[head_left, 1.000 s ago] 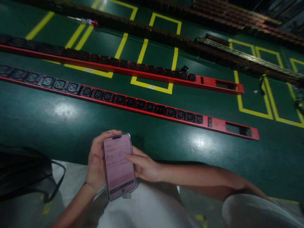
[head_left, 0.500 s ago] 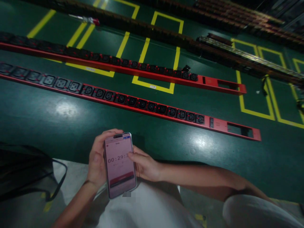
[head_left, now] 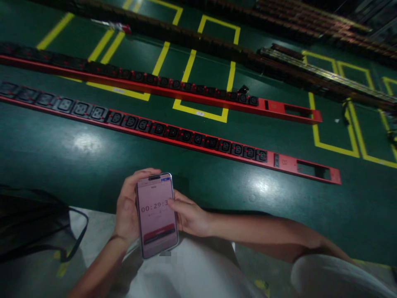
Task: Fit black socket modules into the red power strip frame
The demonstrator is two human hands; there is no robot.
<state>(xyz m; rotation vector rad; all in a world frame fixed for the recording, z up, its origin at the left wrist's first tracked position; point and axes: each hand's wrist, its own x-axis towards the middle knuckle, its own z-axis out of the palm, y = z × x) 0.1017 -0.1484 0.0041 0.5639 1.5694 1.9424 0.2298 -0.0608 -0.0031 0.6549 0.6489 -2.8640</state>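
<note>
A smartphone [head_left: 157, 223] is held upright over my lap, its pinkish screen showing a timer that begins 00:29. My left hand [head_left: 127, 207] wraps around its left side and top corner. From the right, my right hand [head_left: 189, 213] grips the other edge, its thumb lying over the screen near the last digit; the fingers behind the phone are hidden. Beyond the phone, a red power strip [head_left: 192, 140] with a row of black sockets lies slanting across the green table [head_left: 217, 194]. Behind it is a second red power strip [head_left: 186, 93], roughly parallel.
A screwdriver [head_left: 119, 27] with a red-ended handle lies at the back left. Yellow tape outlines [head_left: 200, 115] mark the tabletop. Long dark strips [head_left: 229, 49] run across the back. A black bag with straps [head_left: 37, 223] is at the lower left.
</note>
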